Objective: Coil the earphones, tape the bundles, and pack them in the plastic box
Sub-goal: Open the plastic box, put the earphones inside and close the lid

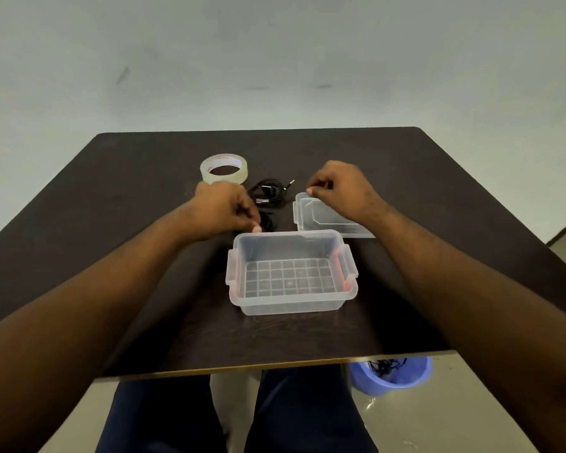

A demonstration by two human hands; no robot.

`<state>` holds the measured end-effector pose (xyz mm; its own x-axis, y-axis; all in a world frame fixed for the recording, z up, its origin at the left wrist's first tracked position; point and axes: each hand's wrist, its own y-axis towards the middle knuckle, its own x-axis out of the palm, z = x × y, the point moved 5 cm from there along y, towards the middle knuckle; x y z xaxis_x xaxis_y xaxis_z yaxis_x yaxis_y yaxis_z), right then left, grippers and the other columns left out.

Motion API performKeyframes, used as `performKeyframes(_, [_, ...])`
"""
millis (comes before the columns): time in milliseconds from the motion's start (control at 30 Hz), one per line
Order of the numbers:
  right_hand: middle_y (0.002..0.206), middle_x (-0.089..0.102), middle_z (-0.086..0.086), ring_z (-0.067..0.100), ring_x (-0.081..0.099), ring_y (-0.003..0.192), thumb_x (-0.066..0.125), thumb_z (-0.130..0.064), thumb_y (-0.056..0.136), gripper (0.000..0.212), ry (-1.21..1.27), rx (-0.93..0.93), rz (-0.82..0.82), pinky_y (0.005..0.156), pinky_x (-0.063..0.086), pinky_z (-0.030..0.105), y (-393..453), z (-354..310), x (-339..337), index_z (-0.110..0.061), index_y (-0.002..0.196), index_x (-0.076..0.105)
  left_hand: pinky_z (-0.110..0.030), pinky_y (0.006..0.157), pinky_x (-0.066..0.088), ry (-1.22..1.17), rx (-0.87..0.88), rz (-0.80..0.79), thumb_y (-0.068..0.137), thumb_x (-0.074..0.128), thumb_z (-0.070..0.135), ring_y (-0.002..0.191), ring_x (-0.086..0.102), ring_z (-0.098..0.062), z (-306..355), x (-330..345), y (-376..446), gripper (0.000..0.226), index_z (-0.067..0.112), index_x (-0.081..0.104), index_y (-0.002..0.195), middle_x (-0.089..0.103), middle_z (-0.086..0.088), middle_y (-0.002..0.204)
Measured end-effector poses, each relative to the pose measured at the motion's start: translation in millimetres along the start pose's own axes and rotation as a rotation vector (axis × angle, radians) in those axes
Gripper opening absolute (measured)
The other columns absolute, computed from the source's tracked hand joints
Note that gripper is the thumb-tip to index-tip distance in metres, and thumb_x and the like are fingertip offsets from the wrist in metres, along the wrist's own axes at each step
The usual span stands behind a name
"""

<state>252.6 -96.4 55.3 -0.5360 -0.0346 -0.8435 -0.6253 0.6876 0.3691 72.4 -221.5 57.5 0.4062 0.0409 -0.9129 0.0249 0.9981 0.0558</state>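
1. Plastic box: open and empty, near the front middle of the dark desk; clear walls, gridded floor.
2. Lid: flat on the desk, just behind the box to the right.
3. Earphones: black coiled bundle behind the box, plug end pointing right; a second dark bundle just beside the left hand.
4. Tape roll: clear, lying flat, behind the earphones to the left.
5. Left hand: fingers curled down at the near bundle – cannot tell whether the grip holds it.
6. Right hand: over the lid's far corner, fingertips pinched narrow – contents of the grip cannot be made out.
7. Blue bucket: on the floor under the desk edge, dark cords inside.
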Motion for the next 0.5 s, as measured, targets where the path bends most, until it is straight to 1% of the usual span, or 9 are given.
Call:
performKeyframes(33, [0.09,0.065,0.001,0.012,0.058,0.081,0.068,-0.022,0.086,0.012,0.005,-0.044,-0.042,0.077,0.05,0.032,7,-9,8,-0.017,0.092,0.076,-0.042,0.094,0.037,0.067,0.016,0.004,0.079,0.076,0.032,0.087,0.056,-0.005,-1,2,-2,0.006,0.032,0.076,0.085,0.063,0.016,0.083])
performKeyframes(100, [0.093,0.065,0.0,0.014,0.06,0.084,0.067,-0.022,0.087,0.013,-0.037,-0.106,-0.111,0.078,0.051,0.033,19,-23,24,-0.019,0.095,0.077,-0.04,0.088,0.029,0.172,0.019,-0.003,0.084,0.07,0.035,0.092,0.047,-0.007,-2,7,-3,0.008,0.036,0.074,0.091,0.052,0.018,0.082])
performKeyframes(133, [0.094,0.064,0.0,0.014,0.059,0.085,0.066,-0.023,0.087,0.015,-0.061,-0.126,-0.135,0.078,0.05,0.032,24,-28,30,-0.019,0.097,0.076,-0.038,0.084,0.026,0.228,0.016,-0.011,0.086,0.067,0.036,0.094,0.044,-0.008,-2,10,-2,0.011,0.038,0.074,0.094,0.049,0.017,0.082])
performKeyframes(200, [0.094,0.059,-0.003,0.012,0.057,0.086,0.066,-0.026,0.088,0.018,-0.089,-0.139,-0.165,0.079,0.05,0.031,32,-35,41,-0.018,0.102,0.075,-0.039,0.085,0.028,0.286,0.016,-0.02,0.089,0.064,0.036,0.1,0.042,-0.013,-5,14,-2,0.015,0.038,0.073,0.1,0.048,0.012,0.088])
performKeyframes(267, [0.094,0.053,-0.005,0.012,0.053,0.088,0.067,-0.029,0.088,0.023,-0.139,-0.159,-0.192,0.077,0.048,0.03,39,-40,50,-0.017,0.106,0.074,-0.04,0.088,0.028,0.244,0.014,0.0,0.089,0.064,0.036,0.102,0.042,-0.015,-10,16,-3,0.015,0.036,0.074,0.1,0.05,0.007,0.093])
performKeyframes(367, [0.095,0.049,-0.005,0.012,0.051,0.089,0.067,-0.032,0.087,0.025,-0.2,-0.191,-0.258,0.073,0.043,0.028,44,-43,61,-0.017,0.107,0.073,-0.037,0.086,0.024,0.179,0.026,0.056,0.087,0.067,0.035,0.102,0.044,-0.016,-15,18,-6,0.014,0.032,0.076,0.096,0.053,0.005,0.095])
performKeyframes(433, [0.095,0.055,-0.003,0.012,0.054,0.089,0.066,-0.031,0.088,0.023,-0.218,-0.208,-0.298,0.072,0.043,0.027,46,-43,65,-0.017,0.104,0.074,-0.038,0.087,0.025,0.154,0.038,0.112,0.086,0.069,0.034,0.101,0.045,-0.015,-16,18,-8,0.013,0.028,0.077,0.095,0.053,0.006,0.093])
performKeyframes(500, [0.096,0.063,-0.001,0.014,0.059,0.089,0.066,-0.027,0.088,0.02,-0.246,-0.229,-0.326,0.073,0.049,0.029,49,-44,65,-0.016,0.102,0.074,-0.037,0.087,0.025,0.099,0.047,0.199,0.083,0.072,0.032,0.1,0.046,-0.013,-18,13,-10,0.013,0.026,0.077,0.093,0.05,0.011,0.087])
